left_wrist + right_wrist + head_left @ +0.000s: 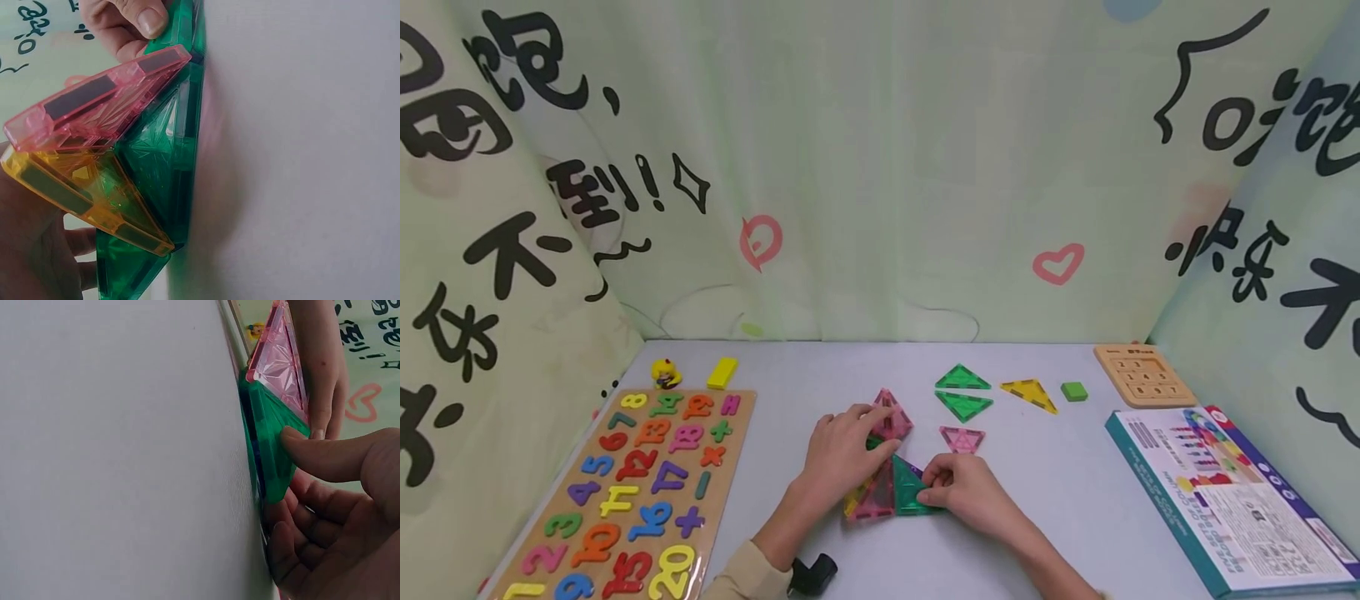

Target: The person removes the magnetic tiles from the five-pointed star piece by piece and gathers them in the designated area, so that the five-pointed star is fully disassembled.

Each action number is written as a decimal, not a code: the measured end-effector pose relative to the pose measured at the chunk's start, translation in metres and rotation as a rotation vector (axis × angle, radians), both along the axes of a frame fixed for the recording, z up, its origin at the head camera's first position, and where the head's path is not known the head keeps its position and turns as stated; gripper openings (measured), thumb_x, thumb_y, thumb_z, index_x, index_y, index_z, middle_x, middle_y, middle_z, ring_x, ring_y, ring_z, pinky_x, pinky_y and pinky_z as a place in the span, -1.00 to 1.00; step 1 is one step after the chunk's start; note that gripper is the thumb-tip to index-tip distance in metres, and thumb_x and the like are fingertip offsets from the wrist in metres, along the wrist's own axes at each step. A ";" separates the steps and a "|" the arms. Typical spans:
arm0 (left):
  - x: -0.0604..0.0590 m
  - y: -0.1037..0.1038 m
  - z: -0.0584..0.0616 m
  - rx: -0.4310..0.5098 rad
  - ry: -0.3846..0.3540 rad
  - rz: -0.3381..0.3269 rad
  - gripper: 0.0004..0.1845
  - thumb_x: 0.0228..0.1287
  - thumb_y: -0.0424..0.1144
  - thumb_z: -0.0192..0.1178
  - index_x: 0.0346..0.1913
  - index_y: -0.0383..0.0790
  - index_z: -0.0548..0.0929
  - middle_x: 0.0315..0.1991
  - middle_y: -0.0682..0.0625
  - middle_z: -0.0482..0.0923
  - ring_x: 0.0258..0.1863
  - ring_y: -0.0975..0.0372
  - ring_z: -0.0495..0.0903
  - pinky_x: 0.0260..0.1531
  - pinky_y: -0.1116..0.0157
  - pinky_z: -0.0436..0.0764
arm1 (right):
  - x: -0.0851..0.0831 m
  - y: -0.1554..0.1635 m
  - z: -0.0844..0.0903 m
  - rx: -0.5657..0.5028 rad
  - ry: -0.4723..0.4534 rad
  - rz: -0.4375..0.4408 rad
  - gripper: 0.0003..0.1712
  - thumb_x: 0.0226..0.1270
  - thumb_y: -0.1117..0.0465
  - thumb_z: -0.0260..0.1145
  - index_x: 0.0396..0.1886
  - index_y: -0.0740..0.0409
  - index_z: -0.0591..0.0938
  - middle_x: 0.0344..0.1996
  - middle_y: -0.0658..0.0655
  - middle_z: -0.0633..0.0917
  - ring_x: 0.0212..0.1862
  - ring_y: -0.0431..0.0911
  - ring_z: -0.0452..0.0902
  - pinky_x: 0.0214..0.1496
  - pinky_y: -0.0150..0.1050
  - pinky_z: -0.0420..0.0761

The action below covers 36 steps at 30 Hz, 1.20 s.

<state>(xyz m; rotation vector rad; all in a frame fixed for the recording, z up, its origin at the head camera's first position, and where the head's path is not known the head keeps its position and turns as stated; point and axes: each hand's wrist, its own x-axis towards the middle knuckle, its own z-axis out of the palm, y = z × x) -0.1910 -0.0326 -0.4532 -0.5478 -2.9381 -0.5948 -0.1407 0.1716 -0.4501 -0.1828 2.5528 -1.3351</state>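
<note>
Several translucent magnetic tiles form a joined, partly raised shape on the table. Its pieces include a pink triangle (877, 497), a yellow triangle (94, 200) and a green triangle (159, 150). My left hand (842, 454) holds the far left part of the shape, thumb and fingers around an upper pink tile (895, 423). On the near right side, my right hand (966, 492) pinches a green triangular tile (275, 447) between thumb and fingers. That tile meets a pink one (278, 369) along its edge in the right wrist view.
Beyond the hands lie two loose green triangles (964, 407), a yellow triangle (1030, 394), a pink tile (962, 439) and a green block (1074, 392). A number board (591, 492) covers the left side. A box (1240, 500) and wooden board (1144, 375) occupy the right.
</note>
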 end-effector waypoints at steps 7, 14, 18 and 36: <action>0.000 0.000 0.002 0.003 -0.014 0.008 -0.40 0.28 0.25 0.22 0.35 0.25 0.48 0.26 -0.04 0.55 0.22 0.06 0.56 0.27 -0.12 0.43 | -0.002 0.000 0.001 -0.006 -0.027 -0.044 -0.85 0.14 0.26 0.49 -0.39 0.20 0.66 -0.54 0.02 0.60 -0.42 -0.15 0.47 -0.38 -0.35 0.47; 0.001 -0.001 0.004 0.007 -0.020 0.006 -0.41 0.28 0.24 0.22 0.36 0.26 0.48 0.25 -0.04 0.56 0.21 0.05 0.57 0.25 -0.10 0.45 | -0.001 0.001 0.001 -0.031 -0.023 -0.044 -0.86 0.17 0.28 0.47 -0.39 0.22 0.65 -0.53 0.03 0.60 -0.41 -0.16 0.47 -0.38 -0.36 0.47; 0.001 -0.002 0.003 0.014 -0.027 0.011 -0.42 0.29 0.24 0.21 0.36 0.25 0.48 0.25 -0.04 0.56 0.20 0.04 0.58 0.25 -0.09 0.45 | -0.001 0.001 0.001 -0.046 -0.027 -0.047 -0.86 0.18 0.28 0.46 -0.37 0.24 0.65 -0.53 0.04 0.61 -0.41 -0.15 0.47 -0.37 -0.35 0.48; 0.001 0.001 0.001 -0.001 -0.029 0.013 -0.40 0.29 0.26 0.19 0.37 0.27 0.46 0.27 -0.04 0.54 0.22 0.03 0.57 0.26 -0.10 0.45 | -0.006 0.030 0.007 -0.102 -0.102 -0.122 -0.82 0.23 0.26 0.42 -0.24 0.25 0.64 -0.49 0.01 0.64 -0.36 -0.16 0.49 -0.27 -0.33 0.51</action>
